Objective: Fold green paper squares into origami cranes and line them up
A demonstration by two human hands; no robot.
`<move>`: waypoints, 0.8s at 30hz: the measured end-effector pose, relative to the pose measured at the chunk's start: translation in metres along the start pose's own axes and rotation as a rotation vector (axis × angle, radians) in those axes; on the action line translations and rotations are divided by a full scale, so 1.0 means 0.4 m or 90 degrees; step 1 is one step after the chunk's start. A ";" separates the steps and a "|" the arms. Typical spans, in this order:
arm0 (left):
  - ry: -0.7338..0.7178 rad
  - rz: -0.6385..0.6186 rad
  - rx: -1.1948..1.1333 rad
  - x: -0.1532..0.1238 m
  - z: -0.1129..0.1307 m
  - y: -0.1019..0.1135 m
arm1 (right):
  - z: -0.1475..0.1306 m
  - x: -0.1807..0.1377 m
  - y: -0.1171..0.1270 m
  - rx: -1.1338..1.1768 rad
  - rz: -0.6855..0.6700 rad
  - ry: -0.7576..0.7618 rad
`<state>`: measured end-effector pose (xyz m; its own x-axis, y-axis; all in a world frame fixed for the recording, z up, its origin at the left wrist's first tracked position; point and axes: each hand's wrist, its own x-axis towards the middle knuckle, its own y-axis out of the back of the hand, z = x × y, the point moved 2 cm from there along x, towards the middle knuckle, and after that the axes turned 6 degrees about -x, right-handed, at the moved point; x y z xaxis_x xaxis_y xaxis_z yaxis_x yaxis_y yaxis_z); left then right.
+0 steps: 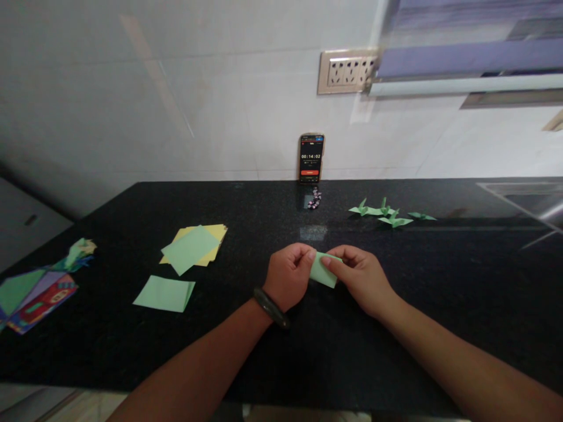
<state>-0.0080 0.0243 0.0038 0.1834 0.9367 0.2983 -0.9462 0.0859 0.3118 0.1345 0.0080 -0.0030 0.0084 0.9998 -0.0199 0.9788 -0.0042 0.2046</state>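
I see left hand point(287, 276) and right hand point(361, 280) both pinching folded green paper point(324, 272) over desk point(352, 363) | clock centred on it: phone point(311, 157) 12 o'clock, paper birds point(394, 222) 2, yellow sheets point(216, 248) 9

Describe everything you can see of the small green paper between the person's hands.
The small green paper is pale, plain and four-sided, with crisp edges; it looks folded. It is held at a slant over the black counter; whether it touches the surface is unclear. The left hand pinches its upper left end, and the right hand grips its right side, thumb across the face. Fingers hide parts of it.
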 end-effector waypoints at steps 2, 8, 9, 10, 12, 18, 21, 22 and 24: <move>-0.010 -0.004 0.014 -0.001 -0.002 -0.001 | -0.007 -0.001 0.002 -0.008 -0.001 0.001; -0.050 -0.011 0.063 -0.003 0.000 -0.001 | -0.005 -0.001 0.001 0.008 -0.015 -0.003; -0.060 -0.015 0.075 -0.003 0.003 -0.002 | -0.004 -0.002 0.001 0.006 -0.024 -0.002; -0.070 -0.022 0.087 -0.004 0.006 -0.003 | -0.003 -0.002 0.000 0.002 -0.034 -0.001; -0.088 -0.039 0.109 -0.006 0.011 -0.005 | -0.002 -0.002 0.000 -0.006 -0.048 0.001; -0.119 -0.049 0.157 -0.013 0.022 -0.009 | -0.006 -0.002 0.000 -0.039 -0.057 0.006; -0.119 -0.048 0.166 -0.014 0.025 -0.009 | -0.013 -0.004 0.000 -0.060 -0.052 0.007; -0.118 -0.043 0.169 -0.013 0.025 -0.007 | -0.014 -0.005 0.000 -0.067 -0.051 0.004; -0.110 -0.018 0.173 -0.008 0.023 0.001 | -0.013 -0.005 0.000 -0.084 -0.056 -0.007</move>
<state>-0.0064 0.0182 0.0110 0.2733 0.8614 0.4280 -0.8384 -0.0048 0.5451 0.1335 0.0059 0.0020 -0.0728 0.9959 -0.0540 0.9406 0.0865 0.3284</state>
